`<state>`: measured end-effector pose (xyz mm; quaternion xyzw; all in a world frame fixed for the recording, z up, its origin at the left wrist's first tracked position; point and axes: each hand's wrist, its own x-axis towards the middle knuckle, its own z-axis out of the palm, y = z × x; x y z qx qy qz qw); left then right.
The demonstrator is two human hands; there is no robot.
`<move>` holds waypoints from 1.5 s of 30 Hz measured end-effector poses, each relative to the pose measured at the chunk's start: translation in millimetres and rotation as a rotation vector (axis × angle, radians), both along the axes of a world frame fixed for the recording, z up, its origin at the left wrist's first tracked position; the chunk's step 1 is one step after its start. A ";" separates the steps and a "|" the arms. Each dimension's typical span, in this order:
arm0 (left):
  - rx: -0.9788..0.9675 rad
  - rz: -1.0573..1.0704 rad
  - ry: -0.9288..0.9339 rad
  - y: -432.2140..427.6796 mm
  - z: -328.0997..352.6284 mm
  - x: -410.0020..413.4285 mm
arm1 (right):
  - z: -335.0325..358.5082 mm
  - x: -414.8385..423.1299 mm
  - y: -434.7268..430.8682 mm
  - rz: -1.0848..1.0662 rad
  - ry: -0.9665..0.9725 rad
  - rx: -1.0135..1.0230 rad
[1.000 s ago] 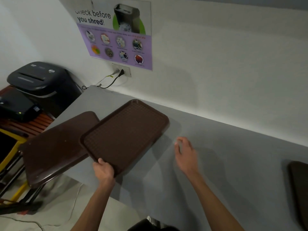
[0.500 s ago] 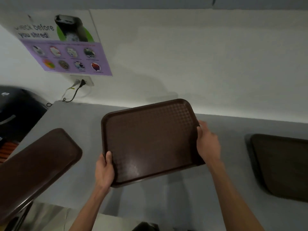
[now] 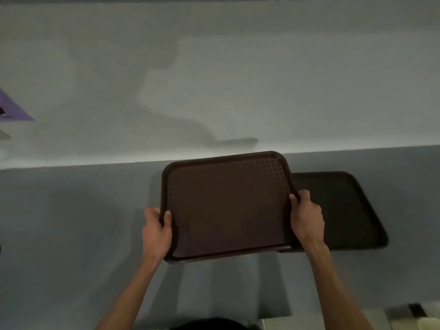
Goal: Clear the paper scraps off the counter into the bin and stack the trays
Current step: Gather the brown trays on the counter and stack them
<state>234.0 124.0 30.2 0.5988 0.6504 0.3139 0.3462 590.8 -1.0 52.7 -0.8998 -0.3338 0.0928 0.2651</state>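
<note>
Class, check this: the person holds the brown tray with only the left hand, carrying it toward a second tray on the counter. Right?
Not quite. The head view shows both hands on the tray: left hand and right hand. The second tray does lie on the counter.

A single head-worn wide-angle camera looks forward and steeply down at the grey counter (image 3: pixel 71 222), which fills the lower half of the frame, with the pale wall (image 3: pixel 238 79) across the upper half. Both forearms enter from the bottom edge, so the view sits close, about an arm's reach from the counter. No second view shares the scene.
</note>
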 end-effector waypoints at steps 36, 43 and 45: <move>-0.213 -0.484 0.360 -85.5 -84.6 286.4 | -133.1 273.4 -116.2 -0.126 -0.070 -0.252; -0.146 -0.393 0.263 -59.6 -75.9 215.8 | -109.6 230.1 -93.3 -0.145 -0.155 -0.093; -0.096 -0.318 0.223 -53.2 -63.0 181.6 | -93.3 194.1 -73.6 -0.065 -0.217 0.010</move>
